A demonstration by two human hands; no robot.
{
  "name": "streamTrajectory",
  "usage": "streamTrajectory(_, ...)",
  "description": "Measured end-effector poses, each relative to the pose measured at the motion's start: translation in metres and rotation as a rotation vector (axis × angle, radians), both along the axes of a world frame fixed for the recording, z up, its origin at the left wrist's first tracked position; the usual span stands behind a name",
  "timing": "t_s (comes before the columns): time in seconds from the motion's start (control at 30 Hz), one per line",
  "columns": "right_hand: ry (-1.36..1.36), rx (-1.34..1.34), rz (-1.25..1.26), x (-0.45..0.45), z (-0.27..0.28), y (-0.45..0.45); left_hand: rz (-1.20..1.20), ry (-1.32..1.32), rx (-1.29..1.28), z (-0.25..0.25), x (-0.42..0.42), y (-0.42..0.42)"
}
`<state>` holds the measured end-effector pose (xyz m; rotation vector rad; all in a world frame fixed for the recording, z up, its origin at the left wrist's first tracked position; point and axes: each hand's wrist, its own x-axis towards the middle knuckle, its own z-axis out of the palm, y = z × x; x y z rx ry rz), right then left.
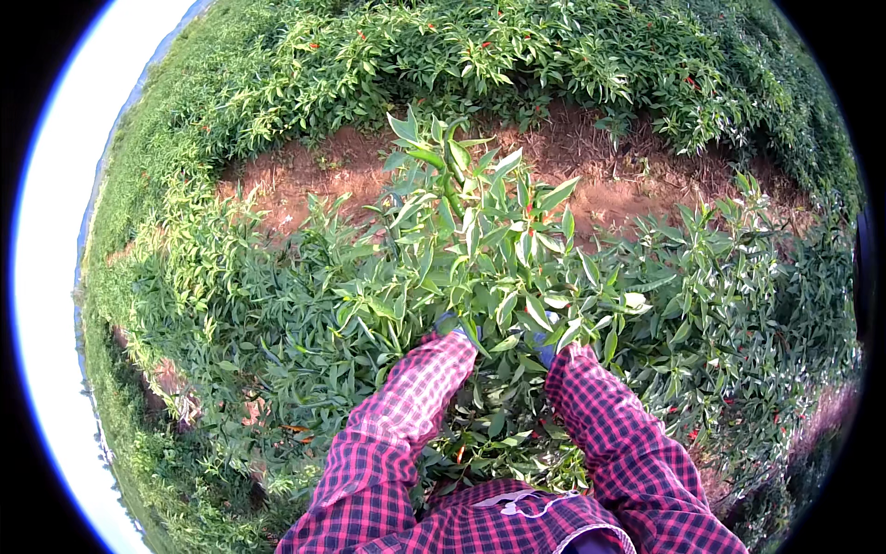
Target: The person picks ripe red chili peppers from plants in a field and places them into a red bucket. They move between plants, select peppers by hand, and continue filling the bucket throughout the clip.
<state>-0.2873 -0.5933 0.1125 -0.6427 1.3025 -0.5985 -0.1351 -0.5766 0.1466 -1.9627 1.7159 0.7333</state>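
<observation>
Both my hands reach into a leafy chilli pepper plant (477, 256) in front of me. Only a bit of blue shows of my left hand (448, 324), just past the checked cuff; leaves cover the fingers. Of my right hand (543, 350), a blue patch shows between leaves, and the rest is hidden. What either hand holds or touches cannot be seen. Green chilli peppers (451, 187) hang near the plant's top. A few red chillies (530, 209) show among the leaves above my right hand.
Beyond the plant runs a strip of bare reddish soil (609, 187) with dry straw. Behind it stands another dense row of chilli plants (443, 62) with scattered red fruit. More plants (720, 291) crowd both sides. An orange chilli (460, 453) shows low between my arms.
</observation>
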Motion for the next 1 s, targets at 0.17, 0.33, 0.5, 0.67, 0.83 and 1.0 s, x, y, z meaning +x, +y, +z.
streamTrajectory(0.17, -0.291, 0.259, -0.222, -0.023, -0.002, 0.017, 0.067, 0.276, 0.185, 0.004, 0.031, -0.002)
streamTrajectory(0.33, -0.042, 0.194, 0.017, -0.025, 0.028, 0.022, 0.413, 0.441, -0.214, 0.009, 0.058, 0.037)
streamTrajectory(0.5, 0.154, 0.162, 0.168, -0.101, 0.06, 0.057, 1.035, 1.316, -0.585, 0.085, 0.026, 0.078)
streamTrajectory(0.67, -0.652, 0.069, -0.093, -0.129, 0.154, 0.1, 0.915, 1.758, -0.348, 0.142, -0.063, 0.109)
streamTrajectory(0.83, -0.513, -0.134, 0.133, -0.179, 0.208, 0.136, 0.776, 1.709, -0.189, 0.172, -0.144, 0.12)
streamTrajectory(1.0, -0.524, -0.108, -0.053, -0.225, 0.227, 0.187, 0.592, 1.579, 0.142, 0.183, -0.202, 0.148)
